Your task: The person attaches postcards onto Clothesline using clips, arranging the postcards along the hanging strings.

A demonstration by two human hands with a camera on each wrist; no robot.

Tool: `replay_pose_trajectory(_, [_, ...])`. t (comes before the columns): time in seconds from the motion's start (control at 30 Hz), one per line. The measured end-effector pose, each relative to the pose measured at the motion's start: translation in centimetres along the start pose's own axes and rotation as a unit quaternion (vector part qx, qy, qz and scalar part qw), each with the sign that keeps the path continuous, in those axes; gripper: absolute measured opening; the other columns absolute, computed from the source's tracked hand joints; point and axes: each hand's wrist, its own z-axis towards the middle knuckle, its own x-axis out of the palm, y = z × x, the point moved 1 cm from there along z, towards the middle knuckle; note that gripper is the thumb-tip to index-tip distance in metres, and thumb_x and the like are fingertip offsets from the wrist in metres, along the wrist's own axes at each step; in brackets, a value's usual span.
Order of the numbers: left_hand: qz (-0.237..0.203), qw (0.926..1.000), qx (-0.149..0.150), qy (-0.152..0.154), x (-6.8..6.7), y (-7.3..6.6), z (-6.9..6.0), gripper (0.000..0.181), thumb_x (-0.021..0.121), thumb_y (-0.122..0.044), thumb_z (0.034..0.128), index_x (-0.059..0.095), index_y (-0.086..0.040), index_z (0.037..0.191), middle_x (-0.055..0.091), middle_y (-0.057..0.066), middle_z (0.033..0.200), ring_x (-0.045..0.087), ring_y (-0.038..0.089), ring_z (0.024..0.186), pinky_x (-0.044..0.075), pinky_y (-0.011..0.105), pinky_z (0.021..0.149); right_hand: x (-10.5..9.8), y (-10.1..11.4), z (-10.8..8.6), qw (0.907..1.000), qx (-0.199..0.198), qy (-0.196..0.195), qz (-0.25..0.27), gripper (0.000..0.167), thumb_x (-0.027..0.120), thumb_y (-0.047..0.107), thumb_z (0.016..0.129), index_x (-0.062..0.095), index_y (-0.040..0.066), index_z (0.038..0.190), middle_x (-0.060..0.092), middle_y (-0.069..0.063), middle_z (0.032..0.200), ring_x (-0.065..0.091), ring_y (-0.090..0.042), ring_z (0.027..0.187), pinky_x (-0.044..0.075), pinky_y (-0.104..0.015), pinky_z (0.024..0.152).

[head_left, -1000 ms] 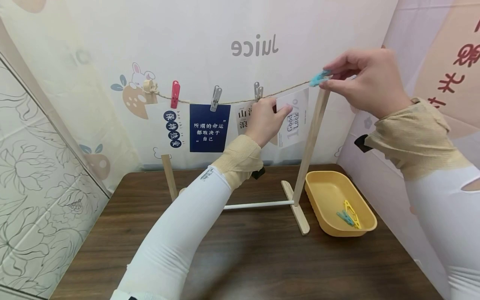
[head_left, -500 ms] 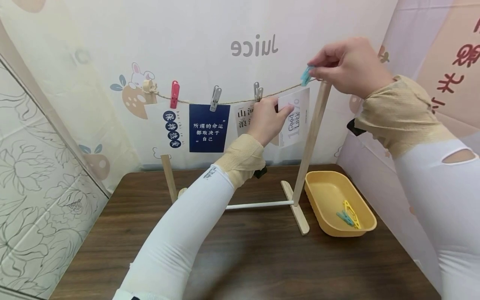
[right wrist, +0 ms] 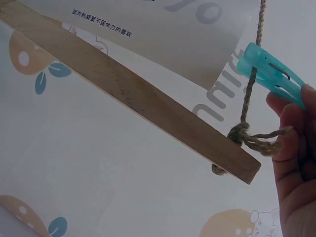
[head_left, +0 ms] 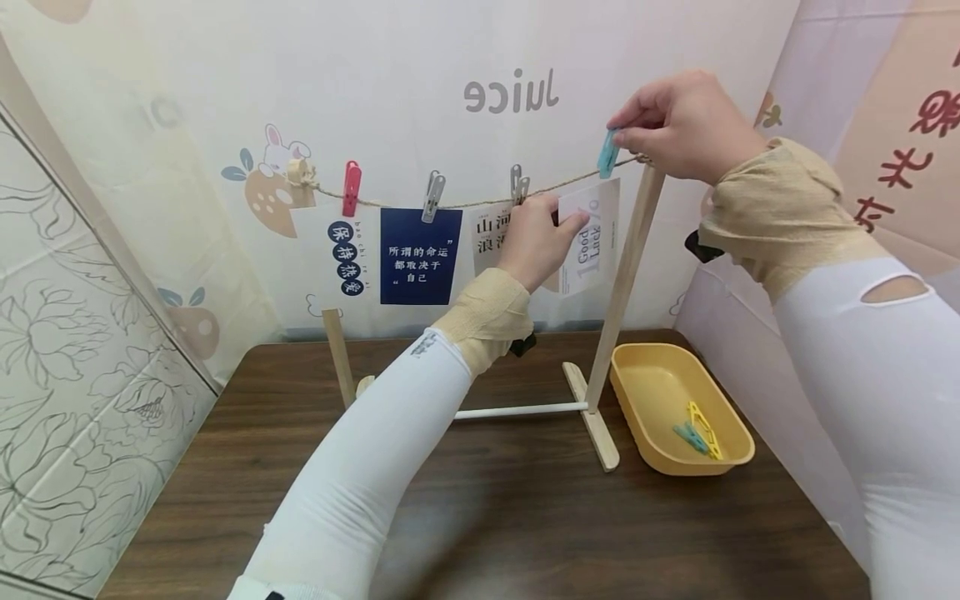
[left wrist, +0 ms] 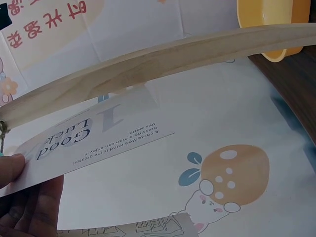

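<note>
My left hand (head_left: 538, 239) pinches a white "Good Luck" card (head_left: 600, 242) between thumb and fingers, just under the twine (head_left: 576, 178). In the left wrist view the thumb lies on the printed side of the card (left wrist: 94, 133). At the right end of the twine, my right hand (head_left: 686, 125) pinches a light-blue clothespin (head_left: 608, 153). The right wrist view shows the jaws of the clothespin (right wrist: 271, 71) around the twine, close to the knot on the wooden post (right wrist: 133, 94). There the card's corner (right wrist: 210, 74) hangs apart from the clothespin.
A red clothespin (head_left: 351, 190) and grey clothespins (head_left: 432, 197) sit on the twine above other cards, including a dark-blue card (head_left: 420, 257). On the brown table (head_left: 525, 517), a yellow basin (head_left: 652, 375) right of the stand holds a yellow clothespin (head_left: 703, 427) and a blue clothespin (head_left: 690, 437).
My right hand has moved left with the light-blue clothespin, from the post top to the twine near the card. The clothespin has turned upright. My left hand stays nearly still with the card.
</note>
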Motion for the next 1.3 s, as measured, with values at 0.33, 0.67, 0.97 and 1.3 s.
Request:
replay_pose_trajectory(0.33, [-0.005, 0.9999, 0.008, -0.006, 0.03, -0.1, 0.12, 0.024, 0.068, -0.026, 0.1094, 0.074, -0.004, 0.105, 0.083, 0.011, 0.107, 0.078, 0.016, 0.089, 0.048, 0.018, 0.062, -0.02, -0.11, 0.66, 0.9989, -0.003, 0.044, -0.013, 0.026, 0.069, 0.013, 0.106, 0.076, -0.004, 0.123, 0.081, 0.004, 0.092, 0.061, 0.005, 0.072, 0.047, -0.009, 0.063])
replay_pose_trajectory(0.67, [-0.013, 0.9999, 0.001, -0.004, 0.06, -0.37, 0.18, 0.025, 0.068, -0.027, 0.1098, 0.077, -0.006, 0.118, 0.083, 0.009, 0.112, 0.08, 0.015, 0.094, 0.055, 0.02, 0.069, 0.09, -0.12, 0.67, 0.9973, 0.001, 0.069, -0.026, 0.026, 0.067, 0.012, 0.107, 0.074, -0.005, 0.126, 0.08, -0.024, 0.113, 0.062, 0.005, 0.075, 0.047, -0.008, 0.065])
replay_pose_trajectory(0.97, [-0.007, 1.0, -0.003, -0.003, 0.06, -0.47, 0.17, 0.026, 0.067, -0.028, 0.1101, 0.076, -0.005, 0.118, 0.083, 0.01, 0.113, 0.08, 0.016, 0.096, 0.055, 0.02, 0.069, 0.28, -0.29, 0.73, 0.9959, -0.002, 0.082, -0.04, 0.028, 0.067, 0.013, 0.107, 0.074, -0.005, 0.127, 0.077, -0.029, 0.122, 0.061, 0.005, 0.078, 0.046, -0.006, 0.066])
replay_pose_trajectory(1.3, [-0.008, 0.9999, 0.001, -0.01, 0.02, -0.31, 0.15, 0.024, 0.068, -0.026, 0.1098, 0.076, -0.004, 0.114, 0.083, 0.011, 0.113, 0.08, 0.017, 0.097, 0.052, 0.019, 0.068, 0.25, -0.62, 1.05, 0.9951, 0.005, 0.095, -0.029, 0.034, 0.066, 0.017, 0.107, 0.072, -0.006, 0.132, 0.078, -0.026, 0.119, 0.062, 0.003, 0.077, 0.047, -0.006, 0.067])
